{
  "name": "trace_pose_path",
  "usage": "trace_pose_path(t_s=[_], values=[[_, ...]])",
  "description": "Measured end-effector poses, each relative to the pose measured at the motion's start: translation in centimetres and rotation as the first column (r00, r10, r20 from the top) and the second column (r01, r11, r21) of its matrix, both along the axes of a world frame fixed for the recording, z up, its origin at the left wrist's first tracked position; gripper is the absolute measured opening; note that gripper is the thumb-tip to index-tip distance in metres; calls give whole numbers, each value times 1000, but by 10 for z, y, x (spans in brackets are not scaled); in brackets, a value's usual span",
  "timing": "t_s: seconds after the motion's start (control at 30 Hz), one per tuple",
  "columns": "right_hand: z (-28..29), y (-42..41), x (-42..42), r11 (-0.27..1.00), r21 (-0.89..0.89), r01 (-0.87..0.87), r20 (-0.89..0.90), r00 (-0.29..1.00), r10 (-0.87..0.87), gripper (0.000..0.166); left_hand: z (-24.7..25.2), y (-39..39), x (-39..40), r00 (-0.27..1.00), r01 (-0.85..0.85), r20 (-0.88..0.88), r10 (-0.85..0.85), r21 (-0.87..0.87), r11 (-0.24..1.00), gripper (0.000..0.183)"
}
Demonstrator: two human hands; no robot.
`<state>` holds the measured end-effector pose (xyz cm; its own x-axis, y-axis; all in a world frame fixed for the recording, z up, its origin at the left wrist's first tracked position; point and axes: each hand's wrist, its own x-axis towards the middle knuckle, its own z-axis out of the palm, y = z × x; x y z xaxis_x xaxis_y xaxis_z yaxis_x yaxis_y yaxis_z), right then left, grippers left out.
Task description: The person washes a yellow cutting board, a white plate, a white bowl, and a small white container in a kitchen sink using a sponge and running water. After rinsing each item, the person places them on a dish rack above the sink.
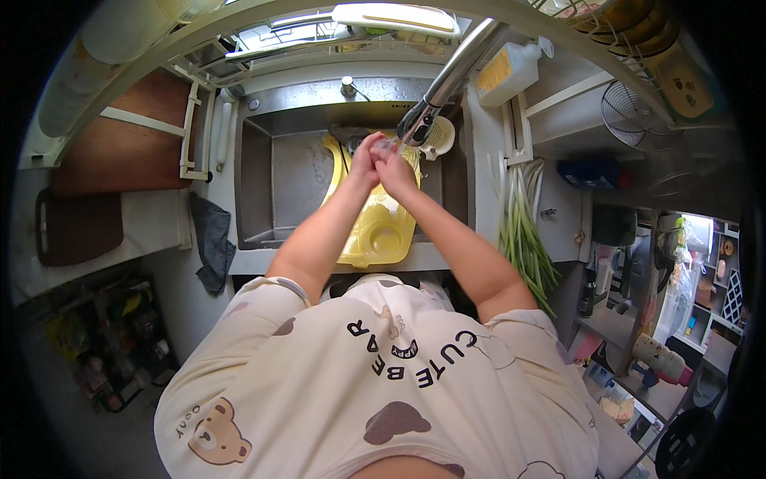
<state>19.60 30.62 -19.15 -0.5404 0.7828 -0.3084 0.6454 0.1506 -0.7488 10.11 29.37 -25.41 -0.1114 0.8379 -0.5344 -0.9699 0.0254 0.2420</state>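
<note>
My left hand and my right hand meet over the stainless-steel sink, right by the head of the pull-out faucet. Both close around a small pale, glassy-looking thing; the fingers and water hide what it is. Below my wrists a wet yellow plastic tray with a round recess leans across the sink's front edge. A white perforated strainer sits right of the faucet head. Behind my left hand lies something dark and blurred, partly hidden.
Spring onions lie on the right counter, their green ends over its front edge. A white pump bottle stands behind right. A grey cloth hangs at left, near a dark cutting board. A wire strainer is far right.
</note>
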Motion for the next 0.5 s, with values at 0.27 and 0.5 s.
trace_pose_path(t_s=[0.27, 0.5], values=[[-15, 2, 24, 883, 302, -360, 19, 928, 372, 23, 12, -9, -19, 922, 353, 198, -333, -76, 933, 35], [-48, 6, -21, 788, -543, 291, -280, 822, -496, 32, -27, -19, 11, 951, -272, -158, 267, -14, 962, 15]])
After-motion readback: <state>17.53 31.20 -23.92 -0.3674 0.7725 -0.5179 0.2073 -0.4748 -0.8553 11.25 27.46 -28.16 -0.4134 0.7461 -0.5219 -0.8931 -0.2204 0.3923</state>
